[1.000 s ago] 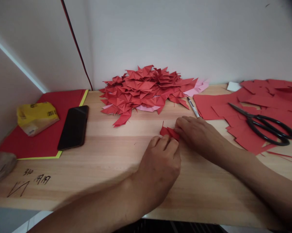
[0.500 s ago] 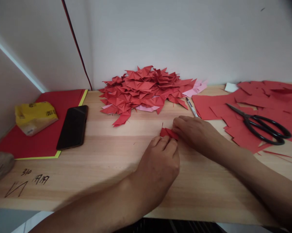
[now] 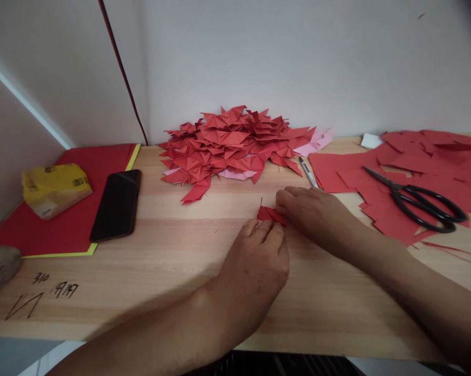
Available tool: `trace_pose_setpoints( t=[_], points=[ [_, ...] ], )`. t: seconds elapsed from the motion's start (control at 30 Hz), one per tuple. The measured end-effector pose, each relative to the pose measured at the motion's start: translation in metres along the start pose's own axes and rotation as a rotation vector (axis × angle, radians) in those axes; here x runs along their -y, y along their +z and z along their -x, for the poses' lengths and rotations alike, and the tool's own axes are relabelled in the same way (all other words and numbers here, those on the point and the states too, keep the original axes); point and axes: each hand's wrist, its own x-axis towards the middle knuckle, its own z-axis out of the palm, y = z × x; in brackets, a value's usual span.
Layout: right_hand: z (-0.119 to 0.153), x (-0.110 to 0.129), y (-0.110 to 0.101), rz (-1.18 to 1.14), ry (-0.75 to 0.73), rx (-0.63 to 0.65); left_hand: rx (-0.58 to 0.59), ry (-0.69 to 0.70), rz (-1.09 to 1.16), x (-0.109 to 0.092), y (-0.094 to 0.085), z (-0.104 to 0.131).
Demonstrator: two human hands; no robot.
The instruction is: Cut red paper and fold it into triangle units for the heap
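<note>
Paper [image 3: 264, 213] barely shifts, gripped by my left hand [image 3: 259, 266] and right hand [image 3: 311, 211] just ahead; folding seems unfinished.

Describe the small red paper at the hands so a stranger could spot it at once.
On the wooden table, find the big red paper heap by the wall. Nearer the camera, left hand and right hand both touch the small red paper. Unlike the heap, it's one piece being handled.
</note>
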Motion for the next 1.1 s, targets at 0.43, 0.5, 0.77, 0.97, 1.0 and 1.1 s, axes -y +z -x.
trace_pose_setpoints(
  t=[0.43,0.5,0.77,0.97,1.0,1.1],
  points=[
    [0.0,0.011,-0.014,0.032,0.029,0.108,-0.117,-0.035,0.172,0.003,-0.009,-0.003],
    [0.0,0.011,-0.013,0.03,0.022,0.083,-0.169,-0.015,0.123,0.002,-0.007,-0.003],
    [0.0,0.007,-0.011,-0.017,-0.001,0.06,-0.12,0.006,0.054,0.005,-0.002,-0.003],
    [-0.001,0.005,-0.008,0.007,0.024,0.058,-0.048,-0.012,-0.006,0.007,-0.001,-0.004],
    [-0.001,0.004,-0.006,0.01,0.024,0.04,-0.042,-0.012,-0.026,0.007,0.0,-0.003],
    [-0.001,0.002,0.0,0.008,0.012,-0.006,-0.033,-0.023,-0.091,0.004,0.004,-0.002]
  ],
)
